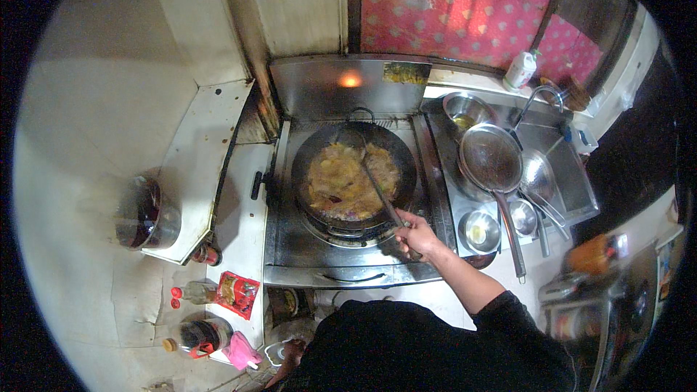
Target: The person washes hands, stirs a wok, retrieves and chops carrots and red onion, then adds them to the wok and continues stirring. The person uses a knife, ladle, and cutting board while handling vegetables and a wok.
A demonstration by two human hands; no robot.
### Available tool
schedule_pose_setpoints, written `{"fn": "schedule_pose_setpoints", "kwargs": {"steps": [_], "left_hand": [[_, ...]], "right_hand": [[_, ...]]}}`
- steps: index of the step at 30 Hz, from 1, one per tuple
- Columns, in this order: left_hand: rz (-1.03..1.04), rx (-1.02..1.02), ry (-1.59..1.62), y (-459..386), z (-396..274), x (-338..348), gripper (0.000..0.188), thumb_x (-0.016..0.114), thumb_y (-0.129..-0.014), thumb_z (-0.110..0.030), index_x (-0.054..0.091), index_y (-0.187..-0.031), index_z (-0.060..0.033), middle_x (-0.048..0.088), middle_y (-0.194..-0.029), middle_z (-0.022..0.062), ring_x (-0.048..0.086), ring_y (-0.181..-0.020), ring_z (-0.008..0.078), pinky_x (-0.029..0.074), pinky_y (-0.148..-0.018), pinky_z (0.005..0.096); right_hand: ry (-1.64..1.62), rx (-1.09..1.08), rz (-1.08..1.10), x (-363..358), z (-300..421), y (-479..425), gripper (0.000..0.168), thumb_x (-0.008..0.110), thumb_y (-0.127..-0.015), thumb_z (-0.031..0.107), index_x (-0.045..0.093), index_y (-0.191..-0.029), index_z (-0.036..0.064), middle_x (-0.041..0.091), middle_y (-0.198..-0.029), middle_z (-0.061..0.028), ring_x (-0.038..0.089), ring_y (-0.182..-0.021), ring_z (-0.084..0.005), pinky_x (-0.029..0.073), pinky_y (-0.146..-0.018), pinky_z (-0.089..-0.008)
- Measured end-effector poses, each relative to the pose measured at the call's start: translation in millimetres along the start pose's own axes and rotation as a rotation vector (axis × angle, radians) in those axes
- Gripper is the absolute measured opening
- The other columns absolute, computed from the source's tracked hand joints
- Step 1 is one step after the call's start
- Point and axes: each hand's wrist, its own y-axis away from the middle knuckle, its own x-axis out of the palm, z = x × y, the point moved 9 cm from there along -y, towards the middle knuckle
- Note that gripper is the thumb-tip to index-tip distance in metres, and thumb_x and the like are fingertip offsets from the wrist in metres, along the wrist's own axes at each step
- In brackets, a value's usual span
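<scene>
My right hand (pixel 418 235) is wrapped around the long handle of a metal ladle (pixel 375 185). The ladle's bowl end rests in the food near the far side of a large black wok (pixel 301 174). Bubbling yellow-brown food in liquid (pixel 346 179) fills the wok's middle, with a dark reddish piece near the front. Under the wok is a steel stove (pixel 294 261). Low in the view, my left hand (pixel 293 351) is partly hidden by my black clothing. It is beside a white-rimmed object (pixel 276 353); whether it grips this is unclear.
A fine-mesh strainer (pixel 491 157) lies over pans beside the sink (pixel 572 196). Two steel bowls (pixel 479 232) sit nearer. Left of the stove are a red packet (pixel 238 295), bottles (pixel 204 335), a pink cloth (pixel 241 349) and a steel pot (pixel 166 223) on a raised shelf (pixel 204 147).
</scene>
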Motion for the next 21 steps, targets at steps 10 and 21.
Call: {"fn": "schedule_pose_setpoints", "kwargs": {"steps": [10, 21], "left_hand": [[0.024, -0.039, 0.011, -1, 9, 6, 0.025, 0.057, -0.088, -0.032, 0.071, -0.087, -0.0116, 0.069, -0.090, 0.0106, 0.067, -0.087, 0.0296, 0.054, -0.075, 0.0452], [0.067, -0.023, -0.015, -13, 10, 13, 0.026, 0.055, -0.090, -0.034, 0.071, -0.090, -0.0127, 0.070, -0.096, 0.0115, 0.067, -0.092, 0.0313, 0.054, -0.080, 0.0459]], "right_hand": [[-0.934, 0.250, 0.404, 40, 1, 80, 0.048, 0.048, -0.100, 0.006, 0.041, -0.147, 0.017, 0.053, -0.080, -0.0071, 0.047, -0.050, -0.0100, 0.037, -0.038, -0.0263], [-0.023, -0.064, 0.103, -15, 58, 131, 0.064, 0.053, -0.093, -0.007, 0.034, -0.154, 0.004, 0.060, -0.072, -0.0050, 0.052, -0.045, -0.0088, 0.040, -0.039, -0.0226]]}}
